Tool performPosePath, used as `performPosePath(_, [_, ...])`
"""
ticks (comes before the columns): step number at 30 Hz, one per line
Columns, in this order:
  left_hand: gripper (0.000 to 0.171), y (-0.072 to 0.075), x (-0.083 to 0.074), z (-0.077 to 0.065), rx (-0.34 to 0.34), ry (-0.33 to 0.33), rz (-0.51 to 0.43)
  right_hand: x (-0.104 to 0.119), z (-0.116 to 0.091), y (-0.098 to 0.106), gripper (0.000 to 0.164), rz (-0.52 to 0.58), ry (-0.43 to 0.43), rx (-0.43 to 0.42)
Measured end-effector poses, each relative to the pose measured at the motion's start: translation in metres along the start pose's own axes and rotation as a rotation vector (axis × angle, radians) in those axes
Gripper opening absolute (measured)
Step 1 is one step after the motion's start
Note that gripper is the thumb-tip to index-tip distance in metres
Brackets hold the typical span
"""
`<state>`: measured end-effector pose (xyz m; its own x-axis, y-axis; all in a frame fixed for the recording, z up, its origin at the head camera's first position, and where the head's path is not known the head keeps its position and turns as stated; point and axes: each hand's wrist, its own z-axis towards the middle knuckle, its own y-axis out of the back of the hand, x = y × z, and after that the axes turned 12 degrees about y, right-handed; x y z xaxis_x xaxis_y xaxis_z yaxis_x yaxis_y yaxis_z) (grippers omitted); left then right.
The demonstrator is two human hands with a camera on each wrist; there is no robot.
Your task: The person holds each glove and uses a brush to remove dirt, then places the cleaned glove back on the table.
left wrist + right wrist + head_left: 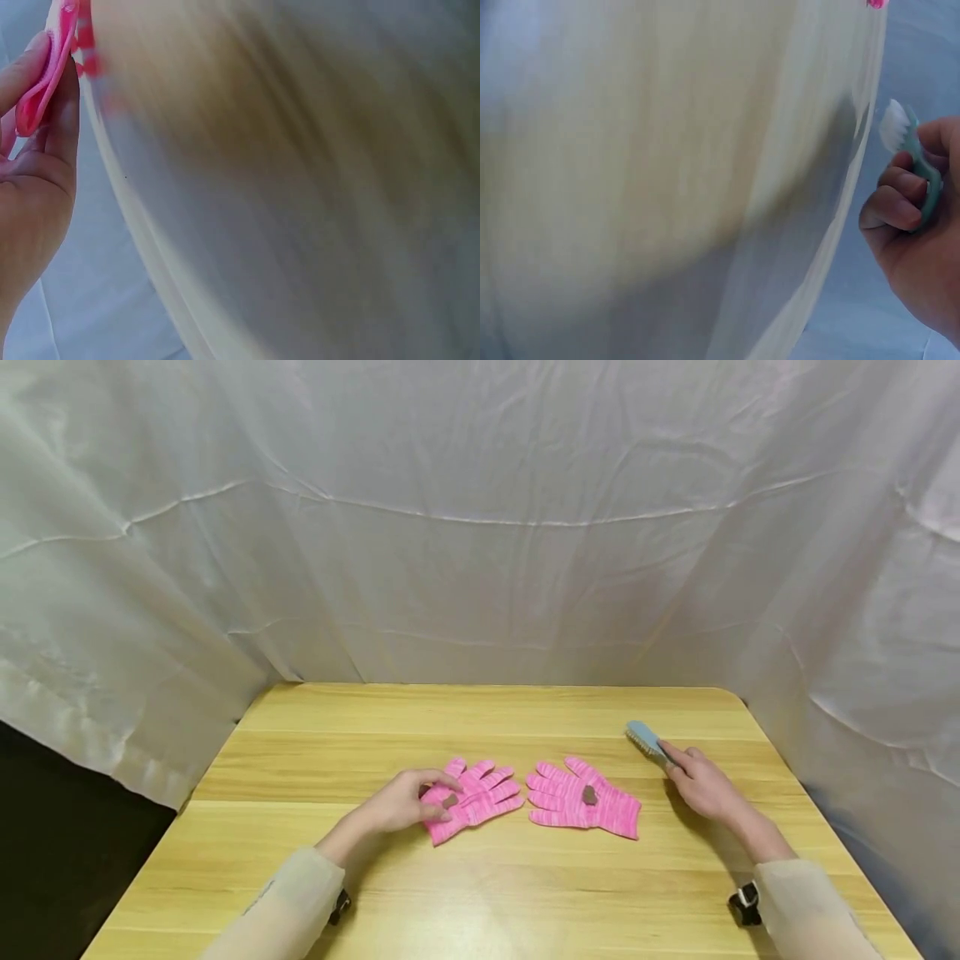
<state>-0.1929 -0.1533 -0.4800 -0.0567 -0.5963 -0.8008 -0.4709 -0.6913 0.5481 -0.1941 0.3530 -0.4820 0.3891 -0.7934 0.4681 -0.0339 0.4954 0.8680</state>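
The left glove (487, 797) lies palm-down or palm-up, I can't tell which, on the counter, a brown patch (450, 801) near its cuff. Your left hand (397, 802) has its edge pinched narrowly between thumb and fingers (64, 135), as the left wrist view shows. That grip takes in only one side; the glove's own fingers lie loose, so a push across them would probably ruck or swivel the knit. Your thumb and fingertips also sit close around the patch, and bristles worked there could catch them.

Just beside it, fingertips facing, the right glove (615, 810) lies flat with a patch (589, 796) of its own. Neither hand holds it down, so a stray stroke might drag it askew.

Farther right, your right hand (705, 789) has its fingers curled around the handle of the brush (643, 737), apart from both gloves. A slack hold could let the brush twist under pressure.

Beneath everything, the counter (480, 893) looks smooth and may offer cloth little grip.
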Motion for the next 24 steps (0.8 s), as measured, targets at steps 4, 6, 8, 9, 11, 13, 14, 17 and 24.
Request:
performPosePath(4, [0.044, 0.001, -0.003, -0.002, -0.002, 0.01, -0.063, 0.004, -0.001, -0.001, 0.049, -0.008, 0.008, -0.064])
performPosePath(6, [0.046, 0.001, -0.003, -0.003, -0.013, 0.011, -0.103, 0.007, 0.0, -0.001, 0.048, -0.007, 0.02, -0.1])
performPosePath(8, [0.047, 0.001, -0.004, -0.003, -0.037, 0.006, -0.133, 0.011, 0.0, 0.0, 0.048, 0.002, 0.031, -0.132])
performPosePath(9, [0.047, 0.001, -0.004, -0.003, -0.052, 0.0, -0.149, 0.014, 0.0, 0.0, 0.048, 0.005, 0.037, -0.149])
performPosePath(11, [0.048, 0.001, -0.004, -0.002, -0.076, -0.002, -0.189, 0.021, 0.001, 0.002, 0.048, 0.014, 0.047, -0.18])
performPosePath(13, [0.048, 0.001, -0.005, -0.002, -0.099, 0.0, -0.231, 0.028, 0.002, 0.002, 0.048, 0.022, 0.062, -0.216])
performPosePath(14, [0.049, 0.001, -0.005, -0.002, -0.104, 0.004, -0.256, 0.032, 0.002, 0.003, 0.047, 0.026, 0.07, -0.237])
performPosePath(17, [0.051, 0.0, -0.008, -0.002, -0.121, 0.02, -0.329, 0.043, 0.003, 0.003, 0.046, 0.049, 0.097, -0.301])
performPosePath(24, [0.053, -0.003, -0.02, -0.001, -0.21, 0.002, -0.406, 0.065, 0.006, 0.0, 0.045, 0.138, 0.138, -0.4])
